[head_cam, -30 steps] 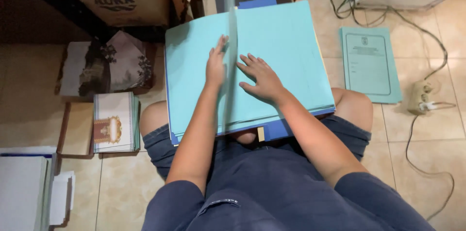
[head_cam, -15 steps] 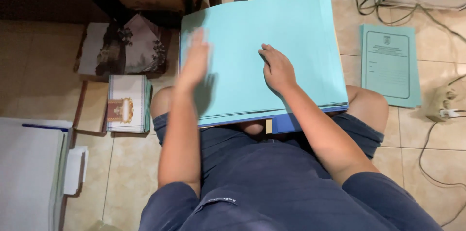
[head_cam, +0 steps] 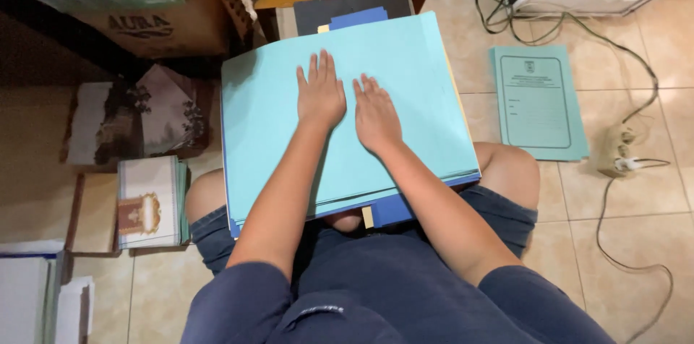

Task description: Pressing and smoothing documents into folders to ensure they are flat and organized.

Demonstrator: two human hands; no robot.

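Both hands are lying flat, palms down, side by side on a stack of light blue folders that is resting across the person's lap and knees. The left hand is pressing with fingers stretched out and slightly spread, pointing away from the body; the right hand is sitting just beside it, nearly touching at the thumbs, fingers likewise extended. Neither hand is gripping anything: both are fully opened out, only bearing down on the top sheet. Under the palms the stack is fanning a little, with a darker blue folder and a small tan tab showing at the near edge, below the wrists. Beyond the fingertips, a black board with a wooden frame is peeking out from behind the stack. Off to the right of the right hand, well apart, a single teal printed folder is lying on the tiled floor, and farther right a power strip with trailing cables. To the left of the left hand, a stack of white booklets with a gold emblem is sitting on the floor, with cardboard boxes farther up on that side.
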